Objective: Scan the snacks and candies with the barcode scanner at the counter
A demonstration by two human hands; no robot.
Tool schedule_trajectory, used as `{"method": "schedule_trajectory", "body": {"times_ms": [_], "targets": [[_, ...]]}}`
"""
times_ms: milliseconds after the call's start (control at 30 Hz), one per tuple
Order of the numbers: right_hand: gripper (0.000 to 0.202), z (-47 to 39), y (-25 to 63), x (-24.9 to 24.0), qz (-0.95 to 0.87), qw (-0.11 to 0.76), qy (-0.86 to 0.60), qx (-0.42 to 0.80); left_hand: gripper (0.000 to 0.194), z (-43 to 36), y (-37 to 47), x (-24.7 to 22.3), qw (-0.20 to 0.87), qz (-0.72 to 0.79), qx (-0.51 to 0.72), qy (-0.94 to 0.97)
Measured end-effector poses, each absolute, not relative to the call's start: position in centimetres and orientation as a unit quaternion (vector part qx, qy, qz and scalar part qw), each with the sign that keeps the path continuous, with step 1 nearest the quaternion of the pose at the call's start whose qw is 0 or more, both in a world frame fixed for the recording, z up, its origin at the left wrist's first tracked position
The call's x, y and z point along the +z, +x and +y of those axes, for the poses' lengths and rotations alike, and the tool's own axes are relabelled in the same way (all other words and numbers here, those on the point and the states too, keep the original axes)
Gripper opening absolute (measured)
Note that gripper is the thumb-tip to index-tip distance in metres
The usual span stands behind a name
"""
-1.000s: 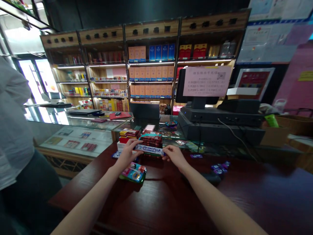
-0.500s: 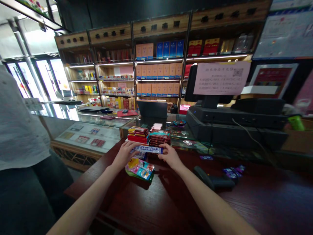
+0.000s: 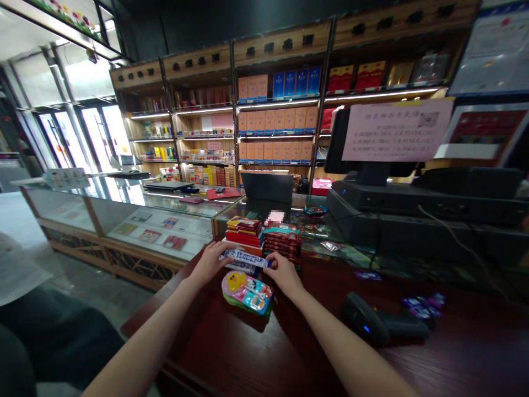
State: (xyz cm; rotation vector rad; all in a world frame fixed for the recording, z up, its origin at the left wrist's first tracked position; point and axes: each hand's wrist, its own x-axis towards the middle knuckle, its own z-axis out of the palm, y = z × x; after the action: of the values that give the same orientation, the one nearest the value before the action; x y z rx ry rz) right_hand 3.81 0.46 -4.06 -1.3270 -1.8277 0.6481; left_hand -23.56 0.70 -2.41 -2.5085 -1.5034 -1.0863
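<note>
A slim blue-and-white packet (image 3: 247,257) is held level between my two hands. The fingers of my left hand (image 3: 211,262) pinch its left end, and my right hand (image 3: 283,274) grips its right end. Just beneath it lies a similar blue-and-white packet (image 3: 242,268), partly hidden; whether the two touch I cannot tell. Behind them stand a pile of red and yellow packs (image 3: 243,231) and a pile of dark red-brown packets (image 3: 283,242). Closer to me, colourful flat packets with a yellow duck picture (image 3: 248,292) rest on the dark wooden counter (image 3: 223,353).
A black barcode scanner (image 3: 382,322) lies to the right, near small purple packets (image 3: 421,306). Beyond is a monitor with a pink paper sign (image 3: 394,132). A glass display counter (image 3: 165,220) runs along the left. Part of a seated person (image 3: 25,275) shows at the left edge.
The held packet has come lower, towards the similar packet beneath it, and tilts slightly down to the right. The person at the left has dropped lower in view. My view has shifted a little left.
</note>
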Motion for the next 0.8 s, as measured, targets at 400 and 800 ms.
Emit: {"method": "schedule_trajectory", "body": {"times_ms": [400,800], "targets": [[0.024,2.3,1.3,-5.2,-0.715,0.347,-0.539,0.281,0.033,3.7,-26.1,-5.6,-0.052,-0.558,-0.325,-0.762],[0.030,2.4,0.5,-5.5,-0.719,0.349,-0.529,0.285,0.048,5.9,-27.4,-7.4,-0.122,-0.592,-0.334,-0.723]]}}
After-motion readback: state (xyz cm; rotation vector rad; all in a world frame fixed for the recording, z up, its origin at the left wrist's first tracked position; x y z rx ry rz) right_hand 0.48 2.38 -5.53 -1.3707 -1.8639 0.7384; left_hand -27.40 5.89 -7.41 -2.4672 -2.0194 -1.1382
